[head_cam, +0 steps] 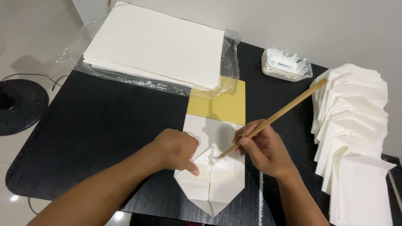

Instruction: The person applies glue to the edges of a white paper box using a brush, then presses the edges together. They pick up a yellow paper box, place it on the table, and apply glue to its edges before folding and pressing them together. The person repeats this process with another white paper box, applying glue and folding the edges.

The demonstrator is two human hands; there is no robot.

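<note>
Your right hand [266, 152] is closed around a thin wooden stick [274, 118], held like a pen, its white-smeared tip touching the middle seam of the folded white paper [211, 182]. Your left hand [176, 148] lies curled on the same paper, fingers mostly tucked and the forefinger pressing the left flap flat just beside the stick's tip; it grips nothing. The paper sits at the near edge of the black table [104, 138], its pointed end toward you, its far end overlapping a yellow sheet [220, 106].

By the look of it you are at the gluing step, dabbing paste along the seam where the flaps meet. The next move likely calls for a light, even stroke, with the left forefinger holding the flap steady.

Beyond the stick stands a small clear tub of white paste [287, 63]. To your right a row of finished folded pieces [356, 125] fans along the table. At the far side lies a stack of white sheets [157, 44] on clear plastic wrap.
</note>
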